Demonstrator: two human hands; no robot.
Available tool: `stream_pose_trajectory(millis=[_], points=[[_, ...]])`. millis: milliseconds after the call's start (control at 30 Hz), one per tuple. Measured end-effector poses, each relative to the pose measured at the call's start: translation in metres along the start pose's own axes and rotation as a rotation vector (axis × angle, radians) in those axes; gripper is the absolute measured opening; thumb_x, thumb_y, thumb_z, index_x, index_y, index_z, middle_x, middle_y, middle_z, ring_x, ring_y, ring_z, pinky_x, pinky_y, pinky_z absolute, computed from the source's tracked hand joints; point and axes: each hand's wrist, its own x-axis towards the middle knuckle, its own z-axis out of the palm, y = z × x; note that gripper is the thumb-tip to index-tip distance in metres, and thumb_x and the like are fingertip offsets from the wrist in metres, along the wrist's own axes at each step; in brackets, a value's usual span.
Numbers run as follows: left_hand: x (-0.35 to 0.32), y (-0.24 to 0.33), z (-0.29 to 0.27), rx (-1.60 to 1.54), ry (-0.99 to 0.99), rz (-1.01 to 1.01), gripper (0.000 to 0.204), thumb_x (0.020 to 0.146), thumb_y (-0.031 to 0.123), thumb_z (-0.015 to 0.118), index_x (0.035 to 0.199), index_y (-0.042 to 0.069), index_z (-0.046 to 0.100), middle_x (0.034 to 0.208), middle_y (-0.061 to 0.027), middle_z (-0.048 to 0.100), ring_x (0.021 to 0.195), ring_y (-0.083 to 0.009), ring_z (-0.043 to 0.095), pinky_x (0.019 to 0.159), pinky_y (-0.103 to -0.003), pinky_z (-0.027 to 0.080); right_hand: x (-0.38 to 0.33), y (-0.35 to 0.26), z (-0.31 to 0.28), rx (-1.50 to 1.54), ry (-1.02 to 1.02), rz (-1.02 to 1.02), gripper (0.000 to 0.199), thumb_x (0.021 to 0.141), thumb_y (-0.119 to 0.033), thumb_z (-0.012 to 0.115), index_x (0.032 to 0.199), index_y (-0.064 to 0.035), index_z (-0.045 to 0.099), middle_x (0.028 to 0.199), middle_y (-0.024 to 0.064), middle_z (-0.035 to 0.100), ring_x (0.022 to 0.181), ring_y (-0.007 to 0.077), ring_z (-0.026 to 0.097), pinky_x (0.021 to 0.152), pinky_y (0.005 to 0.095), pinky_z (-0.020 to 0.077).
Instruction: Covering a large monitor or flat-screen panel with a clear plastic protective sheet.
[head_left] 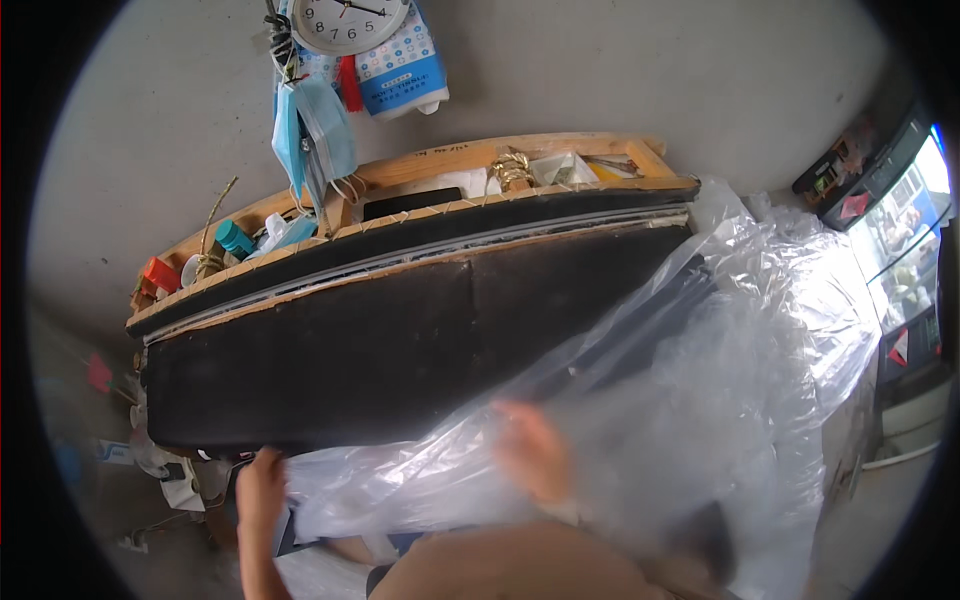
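Note:
A large sheet of clear plastic film (pixel 740 370) covers the right part of a long black padded surface (pixel 330 360) and hangs over its near side. My left hand (pixel 262 487) is at the near left edge of the black surface, its fingers closed on the film's left end. Over the film, near the middle, my right hand (pixel 535 450) is smeared by motion. Whether its fingers grip the film cannot be made out.
Along the wall runs a wooden frame (pixel 430 160) with small items in it, including a teal-capped container (pixel 234 238) and an orange one (pixel 160 275). Above hang face masks (pixel 315 130), a tissue pack (pixel 405 75) and a round clock (pixel 348 25). A bright window (pixel 915 210) is at the right.

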Motion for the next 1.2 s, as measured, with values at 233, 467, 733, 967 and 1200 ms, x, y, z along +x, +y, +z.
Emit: stream_pose_trajectory(millis=[233,467,733,967,1200], points=[[0.01,0.227,0.104,-0.787,-0.557,0.985,0.027,0.082,0.013,0.059,0.105,-0.001,0.055,0.099,-0.0141,0.061,0.093,-0.0225,0.059,0.081,-0.031,0.045,0.004,-0.041,-0.044,-0.654,-0.164,-0.528,0.049,0.072,-0.004,0.061,0.119,-0.003,0.046,0.083,0.0045,0.054,0.073,0.0116,0.051,0.063,0.0234,0.041],[0.06,0.131,0.09,-1.861,0.026,0.008,0.029,0.089,0.037,0.047,0.085,0.01,0.056,0.077,-0.0025,0.057,0.07,-0.0139,0.054,0.067,-0.028,0.045,0.02,-0.104,-0.194,-1.883,0.307,-0.444,0.019,0.072,-0.02,0.062,0.088,-0.0106,0.057,0.086,0.0112,0.058,0.08,0.0275,0.056,0.087,0.0497,0.0363],[0.086,-0.124,0.013,-0.995,1.098,-0.104,0.051,0.091,0.03,0.034,0.126,-0.006,0.035,0.13,-0.0211,0.037,0.117,-0.0297,0.039,0.102,-0.035,0.028,-0.022,-0.067,-0.251,-1.27,0.65,-0.386,0.019,0.083,-0.018,0.054,0.092,-0.0013,0.057,0.077,0.013,0.057,0.069,0.0295,0.056,0.066,0.0369,0.0451],[0.162,-0.091,-0.025,-0.77,1.035,0.007,0.048,0.092,0.033,0.04,0.122,-0.004,0.044,0.124,-0.0139,0.048,0.113,-0.022,0.045,0.096,-0.028,0.03,0.071,-0.127,-0.222,-1.791,0.531,-0.148,0.017,0.082,-0.013,0.051,0.096,-0.0043,0.051,0.078,0.0147,0.059,0.07,0.0316,0.058,0.061,0.0421,0.0435],[0.173,-0.116,-0.033,-0.654,0.962,-0.039,0.051,0.091,0.036,0.039,0.123,-0.004,0.043,0.124,-0.0154,0.047,0.113,-0.0248,0.045,0.096,-0.029,0.031,0.074,-0.105,-0.225,-1.812,0.618,-0.357,0.049,0.081,-0.03,0.054,0.121,-0.0063,0.039,0.135,0.0146,0.031,0.126,0.033,0.026,0.099,0.0545,0.02]])
